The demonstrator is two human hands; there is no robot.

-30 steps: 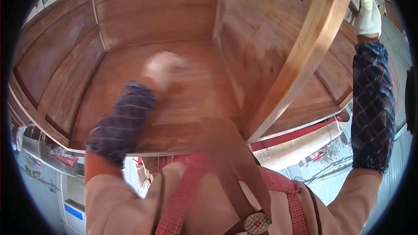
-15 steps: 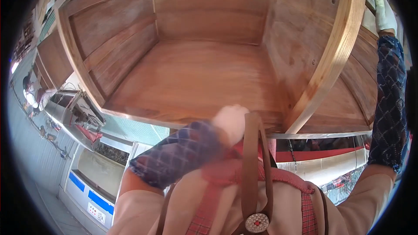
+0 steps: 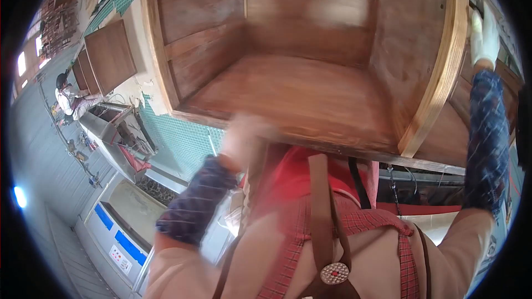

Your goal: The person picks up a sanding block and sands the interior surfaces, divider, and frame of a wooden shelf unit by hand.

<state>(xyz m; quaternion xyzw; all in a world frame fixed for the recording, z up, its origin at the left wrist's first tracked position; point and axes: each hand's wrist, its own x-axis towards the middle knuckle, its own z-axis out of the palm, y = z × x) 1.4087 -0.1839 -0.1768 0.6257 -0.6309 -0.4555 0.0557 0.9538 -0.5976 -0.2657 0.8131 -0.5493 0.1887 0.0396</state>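
No writing can be read: the white label (image 3: 119, 259) with small coloured marks on the blue-striped white unit (image 3: 101, 233) stays too small.

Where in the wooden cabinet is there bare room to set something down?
The compartment floor is bare between left panel, back panel and right partition. It is crowded at the front edge, near the blurred left hand and red cloth, and by the light post, near the right hand.
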